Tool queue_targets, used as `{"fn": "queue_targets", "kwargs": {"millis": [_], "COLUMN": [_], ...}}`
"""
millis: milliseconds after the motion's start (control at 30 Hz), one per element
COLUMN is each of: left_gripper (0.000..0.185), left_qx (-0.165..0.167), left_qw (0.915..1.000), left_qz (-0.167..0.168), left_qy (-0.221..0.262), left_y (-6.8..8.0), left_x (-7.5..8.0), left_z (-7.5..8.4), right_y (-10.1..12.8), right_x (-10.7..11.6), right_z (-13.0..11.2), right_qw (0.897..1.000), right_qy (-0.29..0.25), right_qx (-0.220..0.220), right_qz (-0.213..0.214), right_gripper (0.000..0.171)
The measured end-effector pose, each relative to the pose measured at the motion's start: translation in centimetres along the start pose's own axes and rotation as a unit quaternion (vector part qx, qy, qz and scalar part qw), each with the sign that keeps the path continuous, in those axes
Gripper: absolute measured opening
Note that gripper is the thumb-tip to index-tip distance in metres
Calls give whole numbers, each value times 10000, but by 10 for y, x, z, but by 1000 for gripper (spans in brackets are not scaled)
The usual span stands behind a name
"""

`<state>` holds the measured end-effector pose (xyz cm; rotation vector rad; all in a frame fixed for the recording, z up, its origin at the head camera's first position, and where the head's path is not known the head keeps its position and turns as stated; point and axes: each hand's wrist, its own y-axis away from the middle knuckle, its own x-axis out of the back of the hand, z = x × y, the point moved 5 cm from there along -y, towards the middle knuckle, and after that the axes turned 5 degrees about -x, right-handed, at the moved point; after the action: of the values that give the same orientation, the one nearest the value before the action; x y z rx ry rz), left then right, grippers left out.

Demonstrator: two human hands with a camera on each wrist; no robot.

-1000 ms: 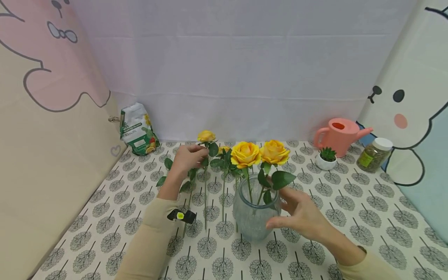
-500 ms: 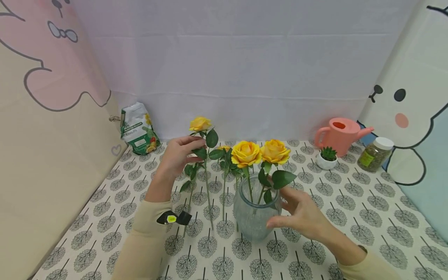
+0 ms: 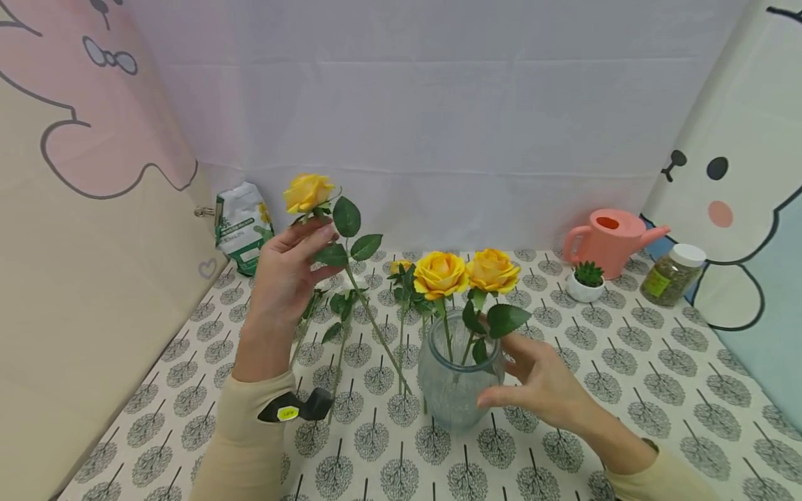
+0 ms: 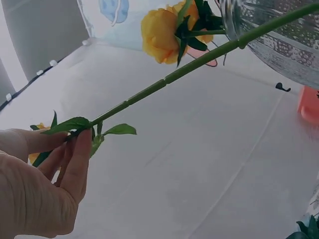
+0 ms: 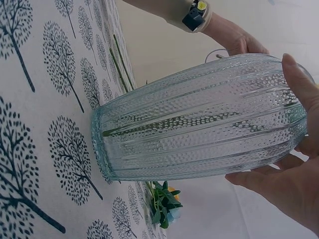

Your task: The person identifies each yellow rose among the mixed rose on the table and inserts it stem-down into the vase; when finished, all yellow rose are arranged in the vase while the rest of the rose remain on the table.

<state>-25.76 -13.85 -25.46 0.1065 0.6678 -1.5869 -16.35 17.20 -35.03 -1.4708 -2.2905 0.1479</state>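
Work stood about partway along, by your own judgement: two open yellow roses with dark green leaves (image 3: 441, 276) stood in the clear, bluish, ribbed glass vase (image 3: 460, 396), a third yellow rose on a long green stem (image 3: 307, 193) was up but outside the glass, and at least three more leafy green stems (image 3: 341, 306) lay on the white cloth printed with grey trees (image 3: 376, 463), not yet picked up. Your left hand (image 3: 283, 275) pinched the third rose just below its bloom, so that it tilted, bloom to the upper left, lower end slanting toward the vase. Your right hand (image 3: 545, 386) was spread wide, thumb and fingers curved about the vase's right side. The left wrist view showed that pinch from the side and the stem's joints, but cut off its lower end; the head view placed that end just beside the vase, though you could not tell whether it touched the cloth. From the right wrist you saw what the head view hid: a dark green stem reaching down inside nearly to the base. Only the head view took in the white-and-green bag (image 3: 241, 226) and the white-lidded jar (image 3: 670, 278).
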Motion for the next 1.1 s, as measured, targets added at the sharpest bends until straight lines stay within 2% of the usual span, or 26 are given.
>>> {"fn": "queue_targets", "kwargs": {"millis": [133,333,533,700,833,1100], "left_gripper": [9,17,19,20,21,13], "left_qx": [-498,-850,-1200,-1626,-1830,-2000], "left_qw": [9951,9816,9591,9410,9416,9530], "left_qz": [239,570,713,610,473,90], "left_qy": [817,1611,2464,2903,2788,2273], "left_y": [3,10,19,29,35,43], "left_x": [-1,2,1,-12,-24,-39], "left_z": [12,27,44,47,40,30], "right_y": [0,0,1,1,0,0], "right_x": [1,0,1,2,1,0], "right_z": [0,0,0,0,1,1], "right_qw": [10000,10000,10000,10000,10000,10000], "right_qy": [4,-11,22,38,10,17], "right_qx": [-18,28,-29,-12,17,11], "right_qz": [26,-8,14,29,11,33], "right_gripper": [95,95,94,95,96,96]}}
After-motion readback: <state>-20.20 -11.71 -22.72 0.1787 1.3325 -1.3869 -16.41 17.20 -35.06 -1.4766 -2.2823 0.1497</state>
